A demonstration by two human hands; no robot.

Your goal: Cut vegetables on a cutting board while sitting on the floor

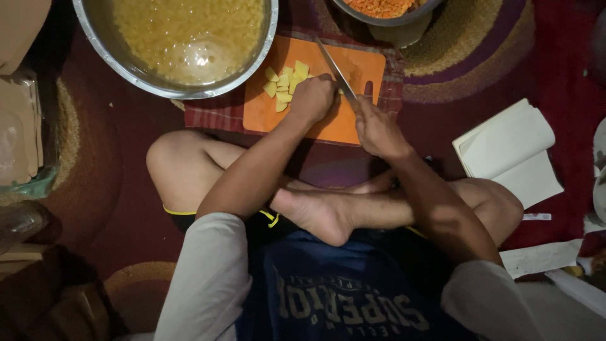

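Observation:
I sit cross-legged on the floor with an orange cutting board [366,66] in front of my legs. My left hand [312,98] is curled over a pale yellow piece of food on the board, and what it covers is mostly hidden. Several cut yellow cubes [284,82] lie just left of that hand. My right hand [377,129] grips the handle of a knife [334,66], whose blade slants up and to the left beside my left fingers.
A large steel bowl [113,53] of yellow liquid stands at the top left. Another bowl [385,9] with orange bits sits at the top centre. An open white booklet [511,155] lies to the right, a glass container [25,145] at the far left, on a dark red rug [555,57].

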